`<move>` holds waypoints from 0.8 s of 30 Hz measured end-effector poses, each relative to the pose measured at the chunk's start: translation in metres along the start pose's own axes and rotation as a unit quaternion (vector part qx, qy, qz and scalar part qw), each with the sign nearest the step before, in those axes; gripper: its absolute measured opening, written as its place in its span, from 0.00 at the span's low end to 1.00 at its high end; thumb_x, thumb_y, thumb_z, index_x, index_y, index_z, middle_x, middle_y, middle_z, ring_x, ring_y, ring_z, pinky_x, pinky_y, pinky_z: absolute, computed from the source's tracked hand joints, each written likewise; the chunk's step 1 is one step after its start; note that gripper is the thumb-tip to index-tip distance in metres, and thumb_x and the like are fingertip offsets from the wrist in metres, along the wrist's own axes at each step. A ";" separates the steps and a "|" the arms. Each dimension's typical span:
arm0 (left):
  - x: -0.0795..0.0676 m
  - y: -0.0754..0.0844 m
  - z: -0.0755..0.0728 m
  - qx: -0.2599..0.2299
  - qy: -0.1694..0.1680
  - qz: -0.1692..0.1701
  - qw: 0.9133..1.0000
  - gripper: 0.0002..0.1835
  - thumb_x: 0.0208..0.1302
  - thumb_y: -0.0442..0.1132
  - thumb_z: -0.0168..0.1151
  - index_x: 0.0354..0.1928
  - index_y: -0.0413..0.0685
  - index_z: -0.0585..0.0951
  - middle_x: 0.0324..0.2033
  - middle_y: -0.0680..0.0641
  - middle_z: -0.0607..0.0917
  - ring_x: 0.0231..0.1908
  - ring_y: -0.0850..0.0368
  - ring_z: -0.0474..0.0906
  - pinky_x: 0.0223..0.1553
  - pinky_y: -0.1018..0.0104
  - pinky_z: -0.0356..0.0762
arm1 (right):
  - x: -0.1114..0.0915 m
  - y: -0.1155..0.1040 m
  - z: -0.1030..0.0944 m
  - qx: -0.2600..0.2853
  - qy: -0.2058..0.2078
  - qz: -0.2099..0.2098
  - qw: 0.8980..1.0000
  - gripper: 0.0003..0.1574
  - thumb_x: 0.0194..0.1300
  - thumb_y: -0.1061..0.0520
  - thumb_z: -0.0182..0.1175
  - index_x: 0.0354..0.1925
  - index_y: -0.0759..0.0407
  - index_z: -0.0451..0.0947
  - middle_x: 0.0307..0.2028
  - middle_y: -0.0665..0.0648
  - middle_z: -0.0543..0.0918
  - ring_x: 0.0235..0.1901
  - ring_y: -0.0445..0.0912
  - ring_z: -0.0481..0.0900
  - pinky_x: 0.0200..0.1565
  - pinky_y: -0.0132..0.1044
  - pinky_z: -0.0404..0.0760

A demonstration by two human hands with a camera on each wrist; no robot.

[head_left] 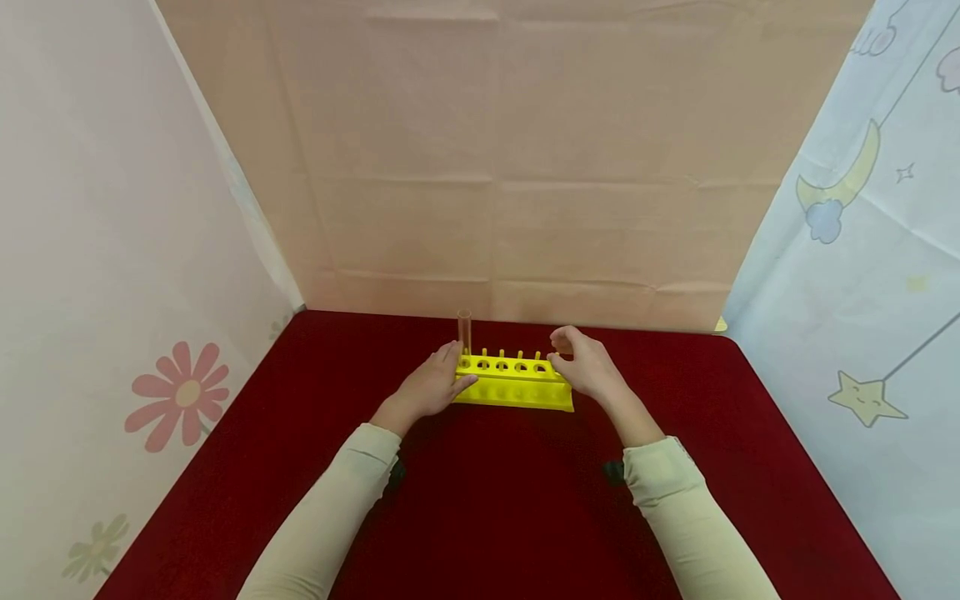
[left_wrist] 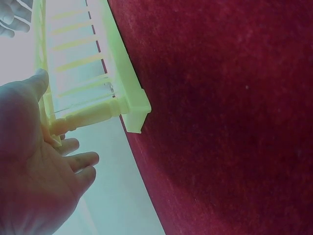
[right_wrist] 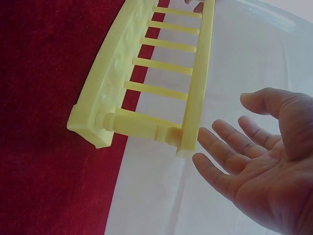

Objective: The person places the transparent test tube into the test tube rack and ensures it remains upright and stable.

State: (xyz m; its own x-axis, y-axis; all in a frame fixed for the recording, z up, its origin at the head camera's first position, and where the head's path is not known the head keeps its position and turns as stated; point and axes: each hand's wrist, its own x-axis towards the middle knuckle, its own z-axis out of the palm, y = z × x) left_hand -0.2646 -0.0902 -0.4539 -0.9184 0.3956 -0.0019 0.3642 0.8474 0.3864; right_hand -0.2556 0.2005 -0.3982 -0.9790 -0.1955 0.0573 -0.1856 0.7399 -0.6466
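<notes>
A yellow test tube rack (head_left: 517,393) stands on the dark red cloth, with one row of round holes and short pegs along its back. One clear test tube (head_left: 465,327) rises upright from the leftmost hole. My left hand (head_left: 431,385) grips the rack's left end; in the left wrist view its thumb lies against the top plate and its fingers reach past the end post. By the rack's right end is my right hand (head_left: 590,367). The right wrist view shows this hand (right_wrist: 259,166) with spread, loosely bent fingers, holding nothing, its fingertips close to the top plate.
Dark red cloth (head_left: 495,500) covers the table. A tan backdrop (head_left: 495,167) rises close behind the rack. Patterned white sheets hang on the left (head_left: 112,250) and right (head_left: 847,317) sides.
</notes>
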 end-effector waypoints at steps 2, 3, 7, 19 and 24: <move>0.000 0.000 0.000 0.000 0.000 -0.001 1.000 0.44 0.77 0.61 0.45 0.80 0.40 0.47 0.78 0.39 0.55 0.76 0.42 0.56 0.74 0.49 0.58 | 0.000 0.001 0.000 0.004 0.001 0.001 1.000 0.23 0.73 0.54 0.59 0.62 0.60 0.71 0.62 0.63 0.78 0.63 0.58 0.75 0.62 0.56 0.75; 0.000 0.000 0.000 0.000 0.002 -0.001 1.000 0.44 0.77 0.61 0.46 0.80 0.40 0.47 0.78 0.39 0.55 0.75 0.42 0.57 0.74 0.49 0.59 | -0.001 0.002 -0.001 0.005 0.001 0.000 1.000 0.23 0.73 0.54 0.59 0.62 0.60 0.71 0.62 0.64 0.78 0.63 0.58 0.75 0.62 0.57 0.75; 0.000 0.001 0.000 -0.001 0.003 -0.003 1.000 0.44 0.77 0.61 0.46 0.80 0.40 0.47 0.78 0.39 0.55 0.75 0.42 0.57 0.74 0.49 0.59 | -0.003 0.002 -0.002 0.006 0.000 -0.001 1.000 0.24 0.73 0.54 0.58 0.63 0.61 0.71 0.63 0.65 0.78 0.63 0.59 0.75 0.62 0.57 0.74; 0.000 0.002 0.000 0.003 -0.001 -0.005 1.000 0.44 0.77 0.62 0.45 0.80 0.40 0.47 0.78 0.39 0.55 0.76 0.42 0.56 0.74 0.49 0.58 | -0.004 0.010 -0.005 0.003 0.000 0.009 1.000 0.24 0.74 0.53 0.58 0.63 0.61 0.70 0.63 0.65 0.77 0.64 0.60 0.74 0.63 0.58 0.74; 0.000 0.002 0.000 0.001 0.000 -0.006 1.000 0.44 0.77 0.62 0.45 0.80 0.41 0.47 0.78 0.40 0.55 0.76 0.42 0.56 0.74 0.48 0.58 | -0.006 0.012 -0.008 0.001 0.003 0.016 1.000 0.24 0.74 0.53 0.59 0.63 0.61 0.70 0.63 0.65 0.78 0.64 0.60 0.74 0.62 0.58 0.74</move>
State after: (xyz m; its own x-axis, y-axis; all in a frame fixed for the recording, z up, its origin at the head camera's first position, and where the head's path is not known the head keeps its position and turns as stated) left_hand -0.2633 -0.0883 -0.4534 -0.9229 0.3851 -0.0066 0.3532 0.8530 0.3842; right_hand -0.2530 0.2151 -0.4002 -0.9849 -0.1680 0.0406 -0.1538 0.7447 -0.6494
